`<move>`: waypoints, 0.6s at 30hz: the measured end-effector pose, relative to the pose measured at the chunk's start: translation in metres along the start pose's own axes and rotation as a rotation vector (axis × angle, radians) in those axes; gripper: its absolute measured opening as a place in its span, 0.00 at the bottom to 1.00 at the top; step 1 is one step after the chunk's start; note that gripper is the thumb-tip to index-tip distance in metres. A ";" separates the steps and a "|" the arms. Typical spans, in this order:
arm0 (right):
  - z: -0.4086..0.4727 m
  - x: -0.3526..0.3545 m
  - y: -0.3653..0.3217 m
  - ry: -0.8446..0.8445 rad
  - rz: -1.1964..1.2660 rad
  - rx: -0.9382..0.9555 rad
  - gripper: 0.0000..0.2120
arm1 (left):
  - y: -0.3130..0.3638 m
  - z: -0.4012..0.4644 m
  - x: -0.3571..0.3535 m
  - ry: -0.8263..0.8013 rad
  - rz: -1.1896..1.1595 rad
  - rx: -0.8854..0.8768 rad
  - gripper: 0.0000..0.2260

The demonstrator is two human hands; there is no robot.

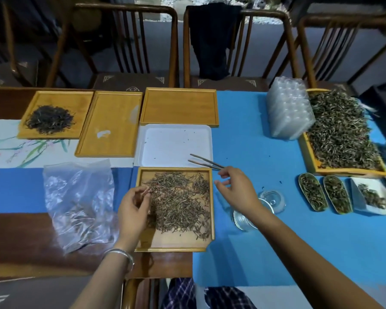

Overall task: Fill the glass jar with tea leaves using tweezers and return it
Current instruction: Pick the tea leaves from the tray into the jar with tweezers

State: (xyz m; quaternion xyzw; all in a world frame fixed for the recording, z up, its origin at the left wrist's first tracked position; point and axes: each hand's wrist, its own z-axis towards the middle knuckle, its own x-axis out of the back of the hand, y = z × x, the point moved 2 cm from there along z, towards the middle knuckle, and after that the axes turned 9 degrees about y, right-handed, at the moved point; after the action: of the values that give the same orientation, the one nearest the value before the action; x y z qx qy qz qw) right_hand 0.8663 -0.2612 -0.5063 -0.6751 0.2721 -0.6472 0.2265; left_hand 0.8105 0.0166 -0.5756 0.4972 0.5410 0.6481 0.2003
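Right hand (236,188) and forearm hide the glass jar (246,219) — rim blurred.

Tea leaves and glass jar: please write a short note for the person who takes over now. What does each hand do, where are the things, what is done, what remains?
Left hand: pinches a few tea leaves over the near wooden tray.
Right hand: holds the tweezers by their rear end; the tips are open and point over the white tray, carrying nothing.
Glass jar: on the blue cloth, right of the tray, partly hidden under the right forearm; its lid lies beside it.
Done: jar opened, tweezers in hand.
Left: no leaves visible in the jar; fill it with the tweezers, then return it.
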 end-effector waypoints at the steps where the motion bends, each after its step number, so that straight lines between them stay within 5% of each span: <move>1: 0.011 -0.001 0.002 -0.031 -0.042 -0.009 0.13 | -0.006 0.005 0.002 0.029 0.033 0.001 0.07; 8: 0.076 -0.023 0.018 -0.222 -0.446 -0.083 0.21 | -0.034 0.020 0.002 0.033 0.082 0.128 0.18; 18: 0.088 -0.058 0.018 -0.231 -0.628 -0.123 0.10 | -0.059 0.027 0.005 -0.013 0.143 0.120 0.15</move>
State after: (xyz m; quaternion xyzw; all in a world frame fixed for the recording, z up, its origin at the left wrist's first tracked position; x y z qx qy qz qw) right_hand 0.9517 -0.2400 -0.5668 -0.8072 0.0622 -0.5870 0.0044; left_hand 0.8150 0.0537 -0.6292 0.5498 0.5407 0.6240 0.1266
